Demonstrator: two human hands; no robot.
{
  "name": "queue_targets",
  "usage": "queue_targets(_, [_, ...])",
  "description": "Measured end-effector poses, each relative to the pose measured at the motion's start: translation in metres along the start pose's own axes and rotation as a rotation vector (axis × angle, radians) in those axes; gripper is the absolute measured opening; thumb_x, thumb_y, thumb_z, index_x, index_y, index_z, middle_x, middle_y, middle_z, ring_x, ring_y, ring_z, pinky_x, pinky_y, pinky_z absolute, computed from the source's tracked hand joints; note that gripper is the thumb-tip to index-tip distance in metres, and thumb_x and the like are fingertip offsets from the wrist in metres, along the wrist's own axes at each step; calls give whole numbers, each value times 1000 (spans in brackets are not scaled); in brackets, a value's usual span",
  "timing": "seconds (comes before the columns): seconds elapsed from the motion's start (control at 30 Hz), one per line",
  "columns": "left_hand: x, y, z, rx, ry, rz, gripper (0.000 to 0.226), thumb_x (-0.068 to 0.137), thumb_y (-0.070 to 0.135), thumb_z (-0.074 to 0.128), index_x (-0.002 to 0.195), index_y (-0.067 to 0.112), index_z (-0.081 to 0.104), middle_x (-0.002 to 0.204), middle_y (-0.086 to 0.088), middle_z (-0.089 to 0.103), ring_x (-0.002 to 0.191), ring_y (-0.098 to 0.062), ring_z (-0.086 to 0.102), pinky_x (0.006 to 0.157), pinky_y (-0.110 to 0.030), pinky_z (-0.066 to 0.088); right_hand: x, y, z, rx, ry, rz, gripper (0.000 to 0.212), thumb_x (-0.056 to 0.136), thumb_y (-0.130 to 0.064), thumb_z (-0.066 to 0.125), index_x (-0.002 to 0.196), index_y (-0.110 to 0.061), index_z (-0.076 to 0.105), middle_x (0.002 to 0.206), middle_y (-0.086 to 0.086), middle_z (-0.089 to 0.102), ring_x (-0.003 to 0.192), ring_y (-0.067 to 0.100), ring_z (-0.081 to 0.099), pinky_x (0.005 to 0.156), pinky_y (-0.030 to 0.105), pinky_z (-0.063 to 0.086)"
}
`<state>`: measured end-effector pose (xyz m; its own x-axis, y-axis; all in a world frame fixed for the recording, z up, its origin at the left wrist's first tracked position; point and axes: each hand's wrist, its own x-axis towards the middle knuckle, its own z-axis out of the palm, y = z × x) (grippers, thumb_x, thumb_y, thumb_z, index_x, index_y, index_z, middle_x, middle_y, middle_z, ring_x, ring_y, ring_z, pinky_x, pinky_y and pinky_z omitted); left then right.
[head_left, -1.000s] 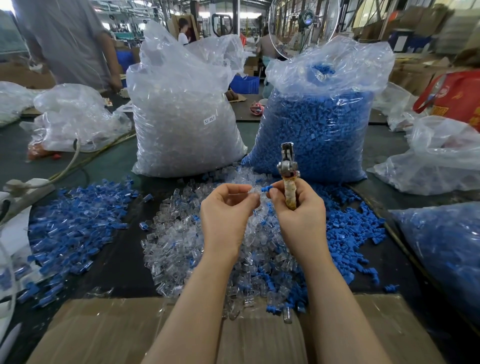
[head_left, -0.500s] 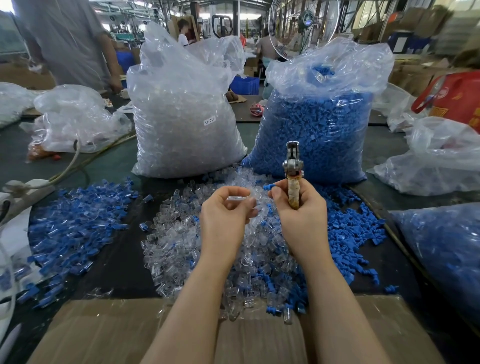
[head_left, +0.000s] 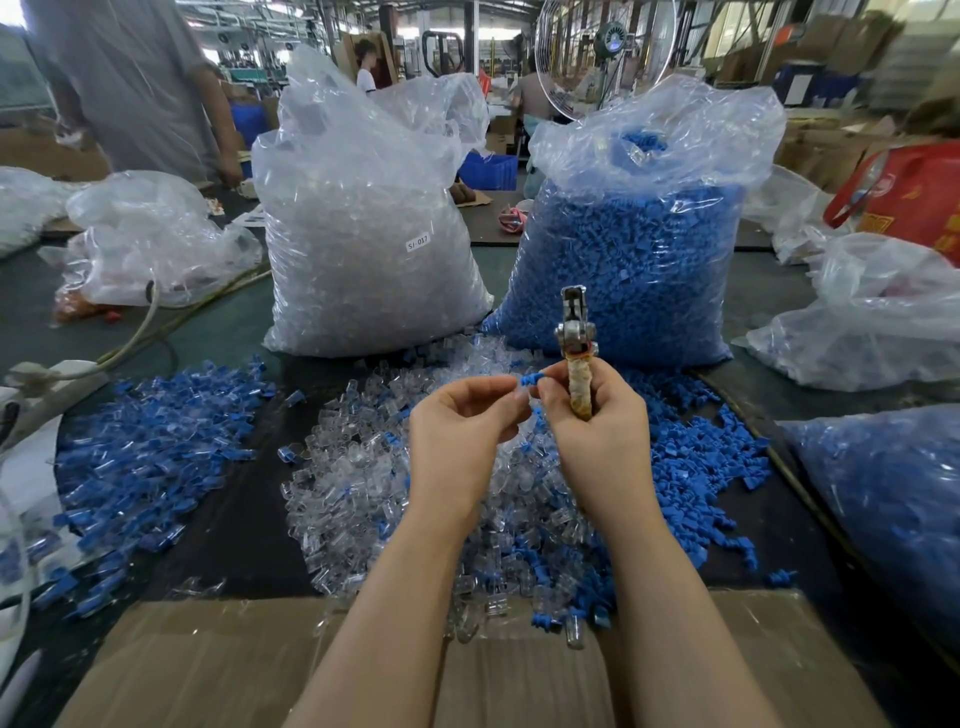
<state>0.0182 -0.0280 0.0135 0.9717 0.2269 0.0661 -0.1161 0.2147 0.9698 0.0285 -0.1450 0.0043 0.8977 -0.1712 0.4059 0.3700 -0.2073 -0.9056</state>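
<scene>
Nearest the camera lies a flat brown cardboard sheet (head_left: 208, 670) across the front edge of the dark bench (head_left: 244, 525); both bare forearms reach out over it.

Just beyond, raised above the bench, the two hands meet. The left hand (head_left: 457, 431) has its fingers curled, thumb and forefinger pinching a small blue plastic plug (head_left: 527, 380) at its left end. The right hand (head_left: 597, 431) is clenched round the tan, tape-wrapped handle of a silver metal plier tool (head_left: 575, 338), which stands upright with its head well above the knuckles; the right thumb and forefinger tips touch the plug's other end. So the plug sits between the two sets of fingertips, just left of the tool's handle. Whether the left hand also holds a clear piece I cannot tell.

Under the hands spreads a heap of small clear plastic caps (head_left: 353, 488). A loose heap of blue plugs (head_left: 691, 467) lies to its right, and a spread of blue-and-clear pieces (head_left: 150, 447) to its left.

Behind stand two tall clear plastic sacks side by side: the sack of clear caps (head_left: 363, 234) on the left and the sack of blue plugs (head_left: 634, 260) on the right.

Farthest back, at the left, a person in a grey shirt (head_left: 130, 78) stands by the bench.
</scene>
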Motion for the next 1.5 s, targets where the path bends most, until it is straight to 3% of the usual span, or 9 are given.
queue_targets(0.1, [0,1,1,-101,48,-51,19,80,0,76,95,8,69,77,-6,75,71,-13,72,61,-18,54,0,1,1,-4,-1,5,13,93,-17,65,84,-26,63,79,-4,67,74,14,63,71,35,55])
queue_targets(0.2, [-1,1,2,-136,72,-81,14,81,1,76,92,7,71,77,-6,75,70,-14,72,61,-17,54,-1,1,1,-23,3,-11,12,93,-19,65,84,-26,62,78,-6,66,70,10,60,66,31,52])
queue_targets(0.37, [-2,3,3,-133,88,-78,10,79,0,77,86,6,73,76,-6,75,70,-15,72,61,-17,54,-2,1,1,-57,8,-34,11,93,-22,65,83,-21,61,77,-3,63,68,16,57,63,35,49])
queue_targets(0.63, [-4,2,8,53,95,73,13,76,5,81,78,17,76,74,-3,75,76,-18,74,65,-21,55,-3,2,3,-109,47,-56,11,92,-26,64,84,-20,59,78,-7,63,64,15,56,55,30,45])
queue_targets(0.97, [-4,1,8,152,137,209,16,77,5,80,80,20,75,75,6,75,74,-9,72,69,-21,57,-1,0,3,-118,-21,-44,6,91,-17,63,85,-17,64,67,-10,61,53,5,48,48,16,37])
queue_targets(1.1, [-4,-1,7,198,154,240,14,79,10,80,80,22,74,75,9,74,73,-7,71,69,-21,58,0,-3,2,-90,-60,-27,10,89,-22,60,82,-17,64,67,1,60,52,9,45,49,28,39])
queue_targets(1.23, [-1,-3,4,201,168,224,12,82,10,77,80,21,73,75,7,74,72,-8,71,70,-22,58,1,-6,-3,-65,-129,23,13,90,-16,62,83,-27,66,71,-4,67,61,17,58,56,31,49])
queue_targets(1.37, [2,-1,-2,133,160,201,10,84,8,75,82,17,72,72,3,73,70,-9,69,68,-19,55,4,-4,-12,-187,-239,85,8,89,-19,65,85,-26,66,75,-5,70,70,13,65,67,35,55])
queue_targets(1.5, [4,1,-6,112,163,231,14,86,6,72,80,18,71,69,6,72,66,-6,66,64,-15,52,2,-3,-18,-288,-368,111,3,89,-21,65,87,-23,65,75,-5,67,70,12,61,68,38,52])
